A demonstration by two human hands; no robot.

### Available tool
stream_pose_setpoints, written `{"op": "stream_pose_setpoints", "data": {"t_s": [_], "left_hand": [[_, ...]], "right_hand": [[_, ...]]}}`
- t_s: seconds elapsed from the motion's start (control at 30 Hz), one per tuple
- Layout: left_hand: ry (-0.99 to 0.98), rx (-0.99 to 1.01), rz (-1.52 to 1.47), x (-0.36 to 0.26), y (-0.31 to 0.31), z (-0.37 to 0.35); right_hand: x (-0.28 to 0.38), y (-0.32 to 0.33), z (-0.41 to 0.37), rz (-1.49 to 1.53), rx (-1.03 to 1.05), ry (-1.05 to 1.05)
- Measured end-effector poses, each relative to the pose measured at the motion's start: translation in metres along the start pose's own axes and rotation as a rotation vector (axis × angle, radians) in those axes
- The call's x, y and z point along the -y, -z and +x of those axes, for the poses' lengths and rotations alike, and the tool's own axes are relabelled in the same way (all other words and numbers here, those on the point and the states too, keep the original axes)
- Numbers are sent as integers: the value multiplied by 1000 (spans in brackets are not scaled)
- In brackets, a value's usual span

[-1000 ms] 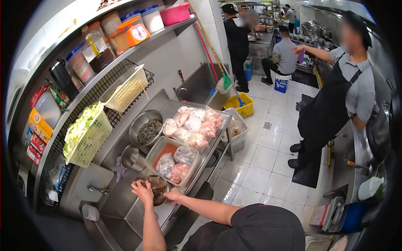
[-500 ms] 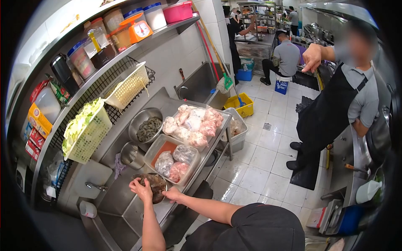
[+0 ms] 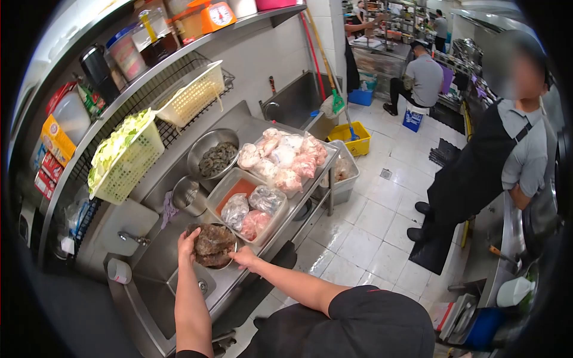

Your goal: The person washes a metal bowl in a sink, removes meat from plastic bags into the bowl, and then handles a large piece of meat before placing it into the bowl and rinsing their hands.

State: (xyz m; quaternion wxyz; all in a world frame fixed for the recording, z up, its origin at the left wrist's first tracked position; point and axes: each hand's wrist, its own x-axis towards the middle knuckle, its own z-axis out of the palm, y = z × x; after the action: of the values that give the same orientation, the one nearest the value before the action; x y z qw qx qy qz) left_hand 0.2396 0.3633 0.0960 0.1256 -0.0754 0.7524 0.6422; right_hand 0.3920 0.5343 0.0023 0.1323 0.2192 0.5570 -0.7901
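My left hand (image 3: 188, 244) grips the left edge of a brown lumpy slab (image 3: 213, 240), whose kind I cannot make out. The slab rests tilted in a round metal bowl (image 3: 237, 243), mostly hidden beneath it, at the sink's edge. On the bowl's right rim, my right hand (image 3: 243, 258) is closed, its fingertips partly hidden. Just beyond the bowl stands a plastic tub (image 3: 261, 237) with bagged pink and grey contents (image 3: 256, 223). A metal pot (image 3: 190, 197) sits behind, near a larger bowl (image 3: 206, 138) of grey shrimp (image 3: 218, 160).
The sink (image 3: 152, 286) lies under my arms, with a faucet (image 3: 132, 238) at its back. A tray of pale pink bagged meat (image 3: 283, 158) stands on the counter. Overhead hang baskets (image 3: 128, 170) on a rack. To the right, a co-worker (image 3: 471, 161) stands by the stove.
My left hand has shifted from the slab's top to its left edge, and more of the slab's upper face shows. The co-worker's outstretched arm has dropped. The view has shifted slightly.
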Motion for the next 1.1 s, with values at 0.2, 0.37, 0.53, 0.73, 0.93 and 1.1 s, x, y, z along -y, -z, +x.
{"op": "stream_pose_setpoints", "data": {"t_s": [0.2,0.37,0.53,0.73,0.93,1.1], "left_hand": [[-218,-119,180,-16,-18,-32],[-367,-201,198,-5,-16,-51],[-544,-221,163,11,-16,-77],[-568,-293,150,32,-12,-82],[-618,-366,192,33,-20,-80],[-578,-320,137,36,-19,-75]], "right_hand": [[2,1,-4,-46,-6,22],[0,2,-3,32,-7,17],[3,4,-7,20,12,23],[8,5,-13,8,3,47],[-4,4,-6,2,-20,61],[-15,11,2,-176,28,119]]}}
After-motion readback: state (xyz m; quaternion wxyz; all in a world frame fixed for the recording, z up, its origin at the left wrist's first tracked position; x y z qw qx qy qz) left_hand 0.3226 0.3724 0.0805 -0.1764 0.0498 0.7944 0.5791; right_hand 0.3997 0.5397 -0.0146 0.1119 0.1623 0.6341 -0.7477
